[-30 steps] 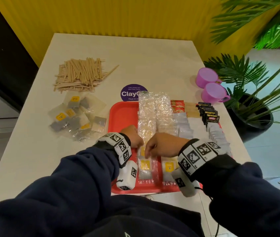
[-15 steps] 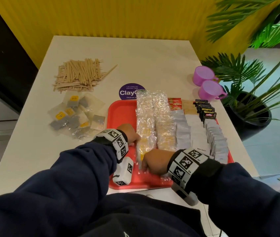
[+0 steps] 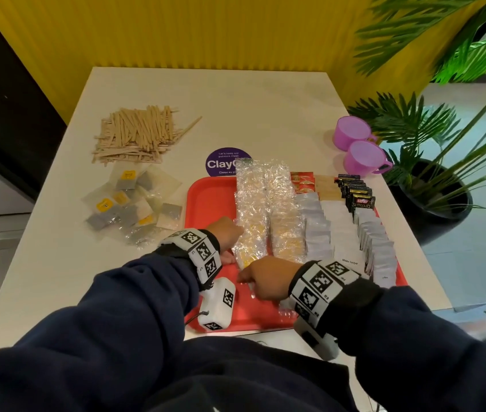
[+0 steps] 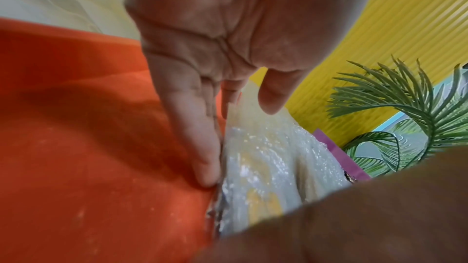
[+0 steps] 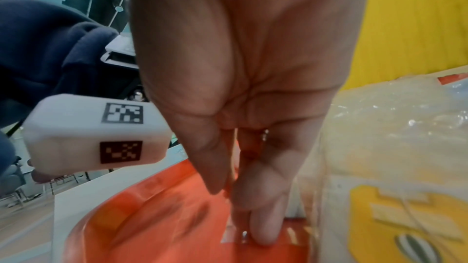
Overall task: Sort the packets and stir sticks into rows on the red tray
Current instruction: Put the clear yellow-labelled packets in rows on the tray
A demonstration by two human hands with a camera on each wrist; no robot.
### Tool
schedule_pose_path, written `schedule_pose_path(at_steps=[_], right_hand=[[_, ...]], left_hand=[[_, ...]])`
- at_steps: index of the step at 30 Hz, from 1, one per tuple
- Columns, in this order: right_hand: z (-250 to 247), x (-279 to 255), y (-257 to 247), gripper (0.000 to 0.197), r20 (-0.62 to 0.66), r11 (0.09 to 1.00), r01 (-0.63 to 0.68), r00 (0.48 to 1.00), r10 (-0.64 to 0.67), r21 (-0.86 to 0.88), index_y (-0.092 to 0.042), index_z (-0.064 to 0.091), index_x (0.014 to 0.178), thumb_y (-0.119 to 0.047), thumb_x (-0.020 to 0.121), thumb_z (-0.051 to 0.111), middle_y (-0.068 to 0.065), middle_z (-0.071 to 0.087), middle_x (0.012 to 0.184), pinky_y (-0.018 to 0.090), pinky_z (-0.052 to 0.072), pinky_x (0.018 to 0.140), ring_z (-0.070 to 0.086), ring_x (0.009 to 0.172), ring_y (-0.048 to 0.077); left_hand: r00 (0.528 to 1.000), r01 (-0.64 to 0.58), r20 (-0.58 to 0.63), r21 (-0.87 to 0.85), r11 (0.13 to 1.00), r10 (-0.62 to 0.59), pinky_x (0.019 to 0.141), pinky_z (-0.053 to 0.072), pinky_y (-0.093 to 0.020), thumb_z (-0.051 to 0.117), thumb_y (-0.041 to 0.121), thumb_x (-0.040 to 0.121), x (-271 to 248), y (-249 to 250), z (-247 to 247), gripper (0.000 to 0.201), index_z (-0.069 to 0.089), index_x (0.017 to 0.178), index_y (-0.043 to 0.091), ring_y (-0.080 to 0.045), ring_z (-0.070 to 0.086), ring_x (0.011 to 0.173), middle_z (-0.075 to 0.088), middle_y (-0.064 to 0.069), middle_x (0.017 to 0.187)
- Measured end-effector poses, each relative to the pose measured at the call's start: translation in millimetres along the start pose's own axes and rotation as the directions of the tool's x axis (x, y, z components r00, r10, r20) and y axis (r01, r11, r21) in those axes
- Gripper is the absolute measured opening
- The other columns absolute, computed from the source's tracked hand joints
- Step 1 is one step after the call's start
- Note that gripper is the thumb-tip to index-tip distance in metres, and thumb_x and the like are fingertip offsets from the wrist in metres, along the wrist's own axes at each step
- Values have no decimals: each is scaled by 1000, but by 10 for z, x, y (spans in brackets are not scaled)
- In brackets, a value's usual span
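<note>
Red plastic tray (image 3: 210,200) sits at the surface's near edge. Your left hand (image 3: 226,230) presses flat beside the crinkly clear-wrapped packet row (image 3: 250,221); your right hand (image 3: 265,278), fingers straight, squares its near end.

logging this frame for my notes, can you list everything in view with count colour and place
red tray: one, near table edge
clear tea packets in rows: two rows, yellow tags, tray's left part
red sachets: a few, tray's far edge
white sachets: several rows, tray's right half
black sachets: one short row, tray's far right
loose clear packets: a pile, grey and yellow, table left of tray
stir sticks: a heap, pale wood, far left of table
cups: two, purple, table's right edge
round sticker: one, purple, beyond tray
plants: green, right of table
left hand: against left packet row
right hand: fingers down on the tray
</note>
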State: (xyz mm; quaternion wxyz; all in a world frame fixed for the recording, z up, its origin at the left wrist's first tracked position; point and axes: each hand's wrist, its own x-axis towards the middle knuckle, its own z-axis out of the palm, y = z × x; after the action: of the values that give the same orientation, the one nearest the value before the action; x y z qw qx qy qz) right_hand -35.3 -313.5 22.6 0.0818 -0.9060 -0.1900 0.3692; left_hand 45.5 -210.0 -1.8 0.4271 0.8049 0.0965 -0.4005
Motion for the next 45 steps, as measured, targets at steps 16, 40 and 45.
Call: schedule_pose_path(at_steps=[16, 40, 45], right_hand=[[-10, 176, 15, 37, -30, 998, -64, 997, 64, 16, -7, 56, 122, -4, 87, 44, 15, 61, 115, 30, 48, 82, 58, 105, 30], [-118, 36, -64, 27, -45, 986, -157, 986, 160, 60, 2, 57, 109, -9, 90, 40, 20, 60, 104, 24, 35, 60, 47, 81, 25], [-125, 46, -18, 30, -105, 983, -93, 988, 110, 157, -1, 59, 112, -9, 89, 43, 19, 60, 113, 25, 35, 71, 52, 91, 27]], left_hand=[[998, -56, 19, -4, 998, 56, 68, 51, -31, 42, 0, 93, 108, 38, -20, 41, 42, 134, 1, -22, 51, 86, 56, -9, 98], [994, -91, 74, 206, 974, 78, 82, 48, -41, 69, 5, 72, 128, -32, -6, 71, 37, 135, 1, -38, 57, 104, 57, -23, 115], [991, -127, 57, 200, 972, 117, 91, 47, -41, 71, 2, 71, 138, -44, -33, 81, 31, 141, 3, -37, 55, 111, 55, -25, 124]])
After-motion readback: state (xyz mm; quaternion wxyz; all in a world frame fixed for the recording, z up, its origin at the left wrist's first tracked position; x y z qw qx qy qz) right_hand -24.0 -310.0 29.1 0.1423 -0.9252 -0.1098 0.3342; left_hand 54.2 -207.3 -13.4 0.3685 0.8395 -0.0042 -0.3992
